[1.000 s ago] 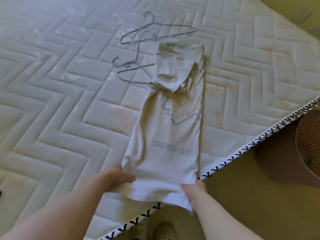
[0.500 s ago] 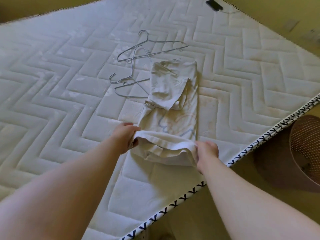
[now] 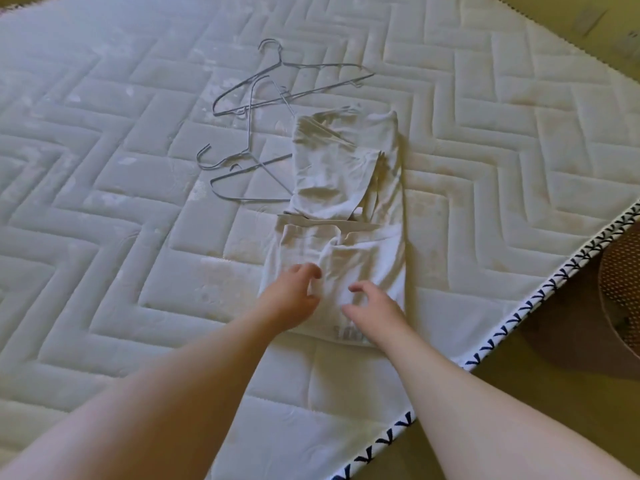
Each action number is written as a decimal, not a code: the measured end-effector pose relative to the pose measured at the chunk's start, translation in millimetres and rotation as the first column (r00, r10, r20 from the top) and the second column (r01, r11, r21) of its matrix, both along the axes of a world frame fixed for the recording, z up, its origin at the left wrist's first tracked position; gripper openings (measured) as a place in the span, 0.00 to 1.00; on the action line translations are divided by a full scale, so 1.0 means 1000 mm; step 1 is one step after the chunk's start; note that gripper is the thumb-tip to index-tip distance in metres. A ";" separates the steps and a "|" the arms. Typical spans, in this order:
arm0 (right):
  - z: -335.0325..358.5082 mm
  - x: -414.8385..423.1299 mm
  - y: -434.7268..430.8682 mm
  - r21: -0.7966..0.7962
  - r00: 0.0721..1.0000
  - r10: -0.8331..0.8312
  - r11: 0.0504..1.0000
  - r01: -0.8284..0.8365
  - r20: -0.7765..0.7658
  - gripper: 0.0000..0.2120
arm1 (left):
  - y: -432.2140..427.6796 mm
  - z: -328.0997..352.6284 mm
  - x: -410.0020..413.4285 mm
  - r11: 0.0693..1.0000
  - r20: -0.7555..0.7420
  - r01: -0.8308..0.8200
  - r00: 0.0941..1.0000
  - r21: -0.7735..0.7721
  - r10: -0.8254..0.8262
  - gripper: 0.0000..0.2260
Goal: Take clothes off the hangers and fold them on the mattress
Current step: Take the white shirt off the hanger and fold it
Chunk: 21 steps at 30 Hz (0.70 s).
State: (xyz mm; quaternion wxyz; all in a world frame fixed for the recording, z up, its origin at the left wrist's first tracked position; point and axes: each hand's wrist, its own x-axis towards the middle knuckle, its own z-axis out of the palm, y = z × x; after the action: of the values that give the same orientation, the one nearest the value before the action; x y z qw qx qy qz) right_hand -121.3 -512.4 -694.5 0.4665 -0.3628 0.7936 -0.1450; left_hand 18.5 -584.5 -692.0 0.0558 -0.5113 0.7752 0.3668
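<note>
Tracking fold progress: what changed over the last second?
Both hands carried the near hem of the shirt away from the person, laid it over the middle, then let go; left hand and right hand are now open over the fold. The hangers, collar end and mattress stayed put.

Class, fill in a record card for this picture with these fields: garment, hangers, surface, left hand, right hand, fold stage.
garment: pale shirt, narrow strip, near end doubled over
hangers: bare wire hangers, left of the shirt's far end
surface: quilted mattress
left hand: on the shirt, fingers curled; pinch unclear
right hand: over the shirt, fingers loosely spread, holding nothing
fold stage: lengthwise fold done, crosswise fold begun
</note>
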 end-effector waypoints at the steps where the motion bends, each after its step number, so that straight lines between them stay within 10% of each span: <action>1: -0.007 0.002 0.002 0.072 0.979 0.185 0.981 -0.179 -0.090 0.26 | 0.001 -0.007 0.001 0.988 0.089 0.157 0.984 -0.012 -0.155 0.24; 6: -0.032 0.009 0.018 0.303 0.765 0.563 0.822 -0.482 -0.311 0.41 | 0.006 -0.036 0.015 0.800 0.441 0.600 0.716 0.006 -0.541 0.46; 13: -0.032 0.011 0.003 0.359 0.680 0.582 0.812 -0.460 -0.446 0.24 | -0.006 -0.029 0.009 0.837 0.373 0.540 0.797 -0.088 -0.475 0.24; 21: 0.028 0.014 0.002 0.473 0.733 0.678 0.631 -0.615 0.048 0.14 | -0.011 0.030 0.005 0.733 0.381 0.549 0.628 0.402 -0.678 0.16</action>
State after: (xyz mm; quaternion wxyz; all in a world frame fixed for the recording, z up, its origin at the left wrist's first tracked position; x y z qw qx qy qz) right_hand -107.6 -510.8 -666.0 0.5043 -0.5114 0.6499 0.2485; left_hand 23.9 -595.2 -661.6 0.4416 -0.2795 0.8081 0.2719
